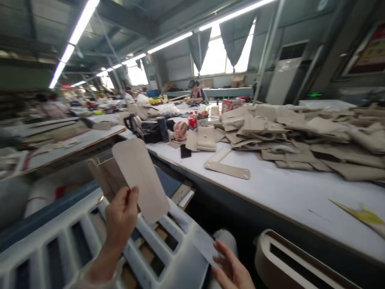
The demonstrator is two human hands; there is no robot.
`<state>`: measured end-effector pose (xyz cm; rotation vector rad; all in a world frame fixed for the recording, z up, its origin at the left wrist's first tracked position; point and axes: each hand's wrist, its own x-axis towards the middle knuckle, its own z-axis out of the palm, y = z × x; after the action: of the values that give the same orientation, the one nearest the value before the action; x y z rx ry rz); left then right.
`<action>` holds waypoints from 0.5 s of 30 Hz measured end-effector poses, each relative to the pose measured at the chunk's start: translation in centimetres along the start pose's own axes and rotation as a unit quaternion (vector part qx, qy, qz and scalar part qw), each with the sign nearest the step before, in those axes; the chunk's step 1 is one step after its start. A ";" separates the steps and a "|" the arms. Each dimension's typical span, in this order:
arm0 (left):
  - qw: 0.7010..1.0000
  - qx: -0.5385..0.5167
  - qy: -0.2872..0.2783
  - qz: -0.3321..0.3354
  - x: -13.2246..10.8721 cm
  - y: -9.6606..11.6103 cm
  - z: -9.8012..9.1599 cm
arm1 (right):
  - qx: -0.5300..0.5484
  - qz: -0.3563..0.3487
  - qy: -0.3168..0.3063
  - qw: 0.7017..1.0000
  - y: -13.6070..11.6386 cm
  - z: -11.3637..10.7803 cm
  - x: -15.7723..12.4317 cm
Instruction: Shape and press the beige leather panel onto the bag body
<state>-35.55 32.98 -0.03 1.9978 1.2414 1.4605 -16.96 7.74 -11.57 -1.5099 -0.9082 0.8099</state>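
Note:
My left hand (120,218) pinches the lower edge of a beige, rounded leather panel (140,176) and holds it up over a grey plastic crate (75,237). My right hand (230,267) is low at the bottom, fingers spread and curled, touching a pale grey sheet (206,245) by its edge. Both hands are in front of a long white worktable (285,192).
A big heap of beige leather pieces (303,136) covers the table's far right. A flat strap piece (227,168), a dark phone (185,151), a red bottle (192,120) and a pink fan (180,130) lie on it. A person sits at a far table (196,92). A yellow scrap (363,214) lies at right.

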 end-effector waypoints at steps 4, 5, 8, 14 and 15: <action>0.962 -0.023 -0.096 0.257 -11.0 8.8 6.6 | -0.068 -0.138 0.121 0.981 -6.3 -4.4 -2.0; 0.943 -0.061 -0.125 0.302 -13.3 10.8 7.9 | -0.087 -0.160 0.162 0.970 -7.9 -5.5 -2.7; 0.876 -0.203 -0.263 0.351 -17.8 16.3 10.7 | -0.177 -0.179 0.298 0.921 -11.0 -9.3 -5.0; 0.729 -0.305 -0.474 0.388 -17.9 23.6 13.0 | -0.327 -0.198 0.378 0.843 -11.7 -18.3 -9.2; 0.734 -0.309 -0.452 0.402 -17.4 24.3 13.1 | -0.325 -0.202 0.391 0.837 -11.6 -19.6 -9.8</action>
<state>-14.57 8.10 2.33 2.2700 -0.5334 0.7032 -5.49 -9.21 2.40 -1.8943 -0.8370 -0.4929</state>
